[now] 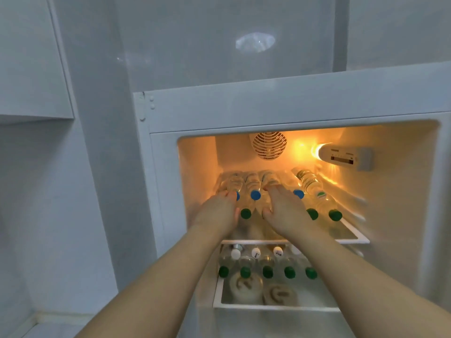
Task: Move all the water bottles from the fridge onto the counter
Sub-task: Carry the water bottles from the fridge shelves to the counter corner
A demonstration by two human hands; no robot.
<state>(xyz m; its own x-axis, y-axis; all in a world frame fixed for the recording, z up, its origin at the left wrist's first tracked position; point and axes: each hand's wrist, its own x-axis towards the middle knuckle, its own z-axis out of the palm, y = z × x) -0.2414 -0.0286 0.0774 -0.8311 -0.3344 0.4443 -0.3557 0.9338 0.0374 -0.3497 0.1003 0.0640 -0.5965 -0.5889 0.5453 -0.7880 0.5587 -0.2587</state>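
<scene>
Both hands reach into the lit fridge: left hand and right hand lie spread, fingers loose, over the water bottles stacked on the top shelf, gripping none.

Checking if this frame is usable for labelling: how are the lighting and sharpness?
Head view: warm orange glare from the fridge lamp washes the upper shelf; the wall outside stays dim blue-grey; the right inner wall is smeared by motion blur; both hands and the bottle caps look soft; wide-angle bending shows at the edges.
</scene>
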